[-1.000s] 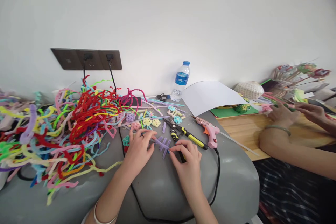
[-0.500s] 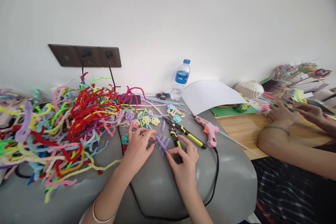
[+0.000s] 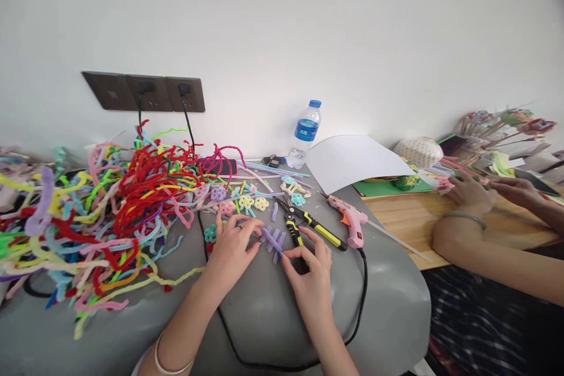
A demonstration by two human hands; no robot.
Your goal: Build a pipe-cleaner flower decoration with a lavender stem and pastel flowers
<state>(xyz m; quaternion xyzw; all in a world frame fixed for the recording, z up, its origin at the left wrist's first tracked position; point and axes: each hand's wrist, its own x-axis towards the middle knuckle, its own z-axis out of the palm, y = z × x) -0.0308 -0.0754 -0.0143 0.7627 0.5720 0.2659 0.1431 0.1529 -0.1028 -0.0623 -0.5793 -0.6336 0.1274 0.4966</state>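
Observation:
Several short purple pipe-cleaner pieces (image 3: 273, 241) lie crossed on the grey surface (image 3: 273, 311). My left hand (image 3: 232, 248) rests on their left end, fingertips pinched on a piece. My right hand (image 3: 309, 268) pinches the lower right end of the same purple pieces. Yellow-and-black pliers (image 3: 308, 225) lie just beyond my right hand. A pink glue gun (image 3: 350, 220) lies further right, its black cord running along the grey edge.
A big tangle of coloured pipe cleaners (image 3: 101, 211) covers the left. Small pipe-cleaner flowers (image 3: 247, 202) lie behind my hands. A water bottle (image 3: 305, 132) and white paper (image 3: 352, 160) stand by the wall. Another person's hands (image 3: 478, 197) work at the wooden table (image 3: 414, 217) on the right.
My right hand has shifted slightly left and up along the purple pieces, which have turned a little. My left hand stays on them. The view has drifted slightly.

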